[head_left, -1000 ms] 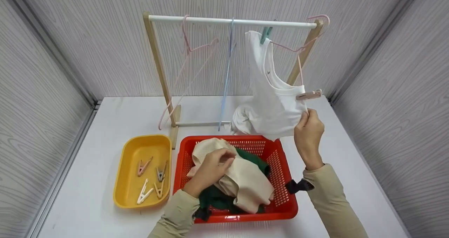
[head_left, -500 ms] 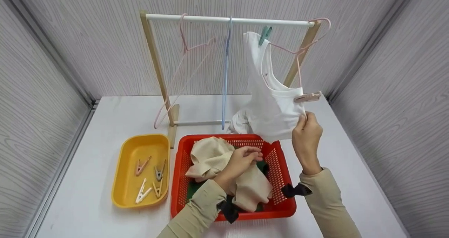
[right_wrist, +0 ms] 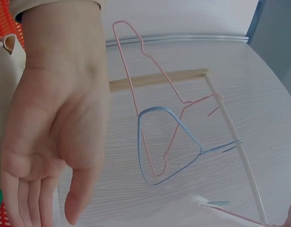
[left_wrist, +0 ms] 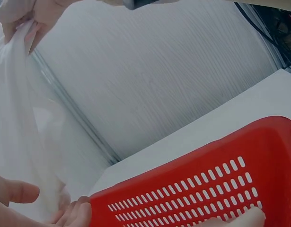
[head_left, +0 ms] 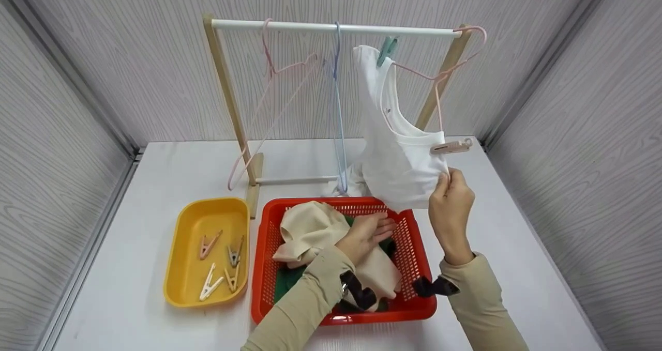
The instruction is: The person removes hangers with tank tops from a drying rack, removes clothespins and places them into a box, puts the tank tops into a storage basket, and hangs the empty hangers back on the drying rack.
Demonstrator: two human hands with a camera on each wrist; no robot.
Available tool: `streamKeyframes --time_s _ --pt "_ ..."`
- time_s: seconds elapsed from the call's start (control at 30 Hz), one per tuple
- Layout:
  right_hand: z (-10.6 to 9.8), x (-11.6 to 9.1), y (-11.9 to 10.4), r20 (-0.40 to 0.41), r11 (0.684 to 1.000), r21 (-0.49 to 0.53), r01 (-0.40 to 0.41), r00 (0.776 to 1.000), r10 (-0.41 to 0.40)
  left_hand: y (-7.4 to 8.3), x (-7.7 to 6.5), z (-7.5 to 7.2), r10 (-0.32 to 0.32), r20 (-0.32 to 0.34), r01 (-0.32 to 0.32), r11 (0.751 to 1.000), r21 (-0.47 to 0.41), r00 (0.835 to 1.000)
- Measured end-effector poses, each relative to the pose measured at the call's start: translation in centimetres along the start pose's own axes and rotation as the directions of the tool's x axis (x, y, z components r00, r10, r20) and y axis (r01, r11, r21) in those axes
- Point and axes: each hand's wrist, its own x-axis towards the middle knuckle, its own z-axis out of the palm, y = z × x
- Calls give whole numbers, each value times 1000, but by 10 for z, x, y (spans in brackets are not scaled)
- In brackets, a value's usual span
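A white shirt (head_left: 401,170) hangs on a pink hanger (head_left: 439,77), held by a green clothespin (head_left: 387,51) at one shoulder and a beige clothespin (head_left: 451,147) at the other. My right hand (head_left: 451,206) pinches the shirt's side edge just under the beige clothespin. Below the hem, over the red basket (head_left: 341,319), my left hand (head_left: 364,234) reaches with fingers extended and palm partly up. In the right wrist view that left hand (right_wrist: 55,127) shows no object held. Cream cloth (head_left: 310,232) and dark green cloth (head_left: 289,281) fill the basket.
The rack's white bar (head_left: 289,26) also carries a pink hanger (head_left: 271,73) and a blue hanger (head_left: 339,108). A yellow tray (head_left: 201,216) with several clothespins stands left of the basket. Patterned panels (head_left: 569,134) enclose the white table (head_left: 129,227).
My left hand has moved right and forward from over the cream cloth to below the shirt's hem, its fingers straightening. The right hand keeps its pinch, slightly lower. The blue hanger has turned.
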Motion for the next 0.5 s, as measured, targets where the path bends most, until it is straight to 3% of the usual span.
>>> streamKeyframes --time_s 0.2,0.4,0.5 --pt "-3 -4 -2 -5 1000 4 9 1000 -9 0 10 6 -16 -38 11 992 -126 999" --pt "-5 -5 -4 -7 1000 2 13 1000 -13 0 15 7 -29 15 32 962 -271 999" --pt "-7 -5 -3 -7 1000 0 6 1000 -6 1 20 8 -31 -14 25 945 -325 999"
